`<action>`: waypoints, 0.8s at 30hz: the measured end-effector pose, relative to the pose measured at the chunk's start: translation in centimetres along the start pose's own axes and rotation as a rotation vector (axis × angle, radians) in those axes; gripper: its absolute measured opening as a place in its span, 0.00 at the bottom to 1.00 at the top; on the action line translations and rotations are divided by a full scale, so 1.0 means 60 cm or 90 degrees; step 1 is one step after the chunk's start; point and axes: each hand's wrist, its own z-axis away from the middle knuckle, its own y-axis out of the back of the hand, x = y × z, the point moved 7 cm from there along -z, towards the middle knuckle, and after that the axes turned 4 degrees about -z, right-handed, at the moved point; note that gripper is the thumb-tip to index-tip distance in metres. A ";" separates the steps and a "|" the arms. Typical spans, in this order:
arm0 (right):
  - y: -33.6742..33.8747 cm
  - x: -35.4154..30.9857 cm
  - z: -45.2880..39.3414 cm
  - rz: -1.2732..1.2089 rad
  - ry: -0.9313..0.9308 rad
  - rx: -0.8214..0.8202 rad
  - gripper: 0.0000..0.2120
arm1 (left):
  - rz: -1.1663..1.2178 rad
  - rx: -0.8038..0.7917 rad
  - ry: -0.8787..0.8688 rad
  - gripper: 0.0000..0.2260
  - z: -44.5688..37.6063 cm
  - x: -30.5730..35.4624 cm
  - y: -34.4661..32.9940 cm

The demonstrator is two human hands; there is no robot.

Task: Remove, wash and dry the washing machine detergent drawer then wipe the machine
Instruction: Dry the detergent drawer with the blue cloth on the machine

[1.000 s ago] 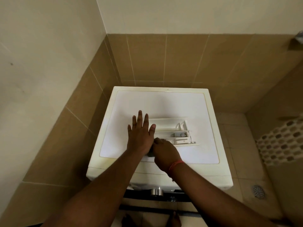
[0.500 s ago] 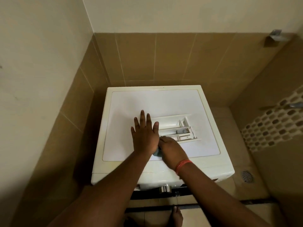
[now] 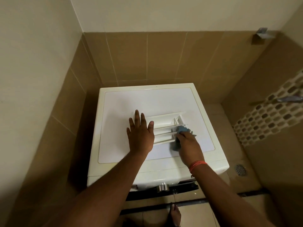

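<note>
Two hands: my left hand (image 3: 140, 135) flat, steadying the light, stiff white plastic detergent drawer (image 3: 165, 128); at three o'clock my right hand (image 3: 188, 145) grips the soft blue cloth (image 3: 177, 140).

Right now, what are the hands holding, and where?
The right hand grips a bunched blue cloth around its middle. The left hand holds nothing; it presses flat on the detergent drawer's left end.

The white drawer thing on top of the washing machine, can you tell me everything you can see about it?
The detergent drawer is white, plastic-looking, long and shallow, split by thin walls into narrow compartments. It is out of the machine, lying open side up on the washing machine top. The left hand rests flat over its left end. The right hand grips a blue cloth against its right end.
</note>
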 end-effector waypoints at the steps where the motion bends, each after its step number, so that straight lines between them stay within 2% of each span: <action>1: 0.002 -0.005 0.004 0.003 0.037 -0.023 0.23 | -0.013 0.001 0.000 0.30 -0.001 -0.002 0.000; 3: 0.013 0.012 0.001 0.028 0.089 -0.057 0.25 | -0.033 -0.001 -0.007 0.33 -0.001 -0.001 0.001; 7: 0.034 0.058 -0.018 0.041 0.024 -0.035 0.20 | -0.035 0.028 -0.010 0.34 0.002 0.008 0.007; 11: 0.022 -0.015 -0.012 -0.120 0.099 0.004 0.12 | -0.013 0.018 0.006 0.33 -0.004 -0.002 -0.006; 13: 0.019 -0.035 -0.021 -0.208 0.076 -0.010 0.16 | -0.002 0.012 0.006 0.31 -0.006 -0.008 -0.012; 15: 0.016 -0.045 -0.041 -0.256 0.049 0.021 0.20 | 0.086 0.016 0.020 0.30 -0.004 -0.005 -0.005; 17: 0.004 -0.086 -0.049 -0.253 0.117 0.006 0.18 | 0.183 0.027 0.027 0.30 -0.002 -0.001 0.002; 20: -0.035 -0.144 -0.040 -0.216 0.292 -0.086 0.10 | 0.251 0.026 0.032 0.27 0.002 0.000 0.006; 24: -0.036 -0.129 -0.039 -0.153 0.402 -0.097 0.09 | 0.274 0.020 0.064 0.25 0.006 0.002 0.006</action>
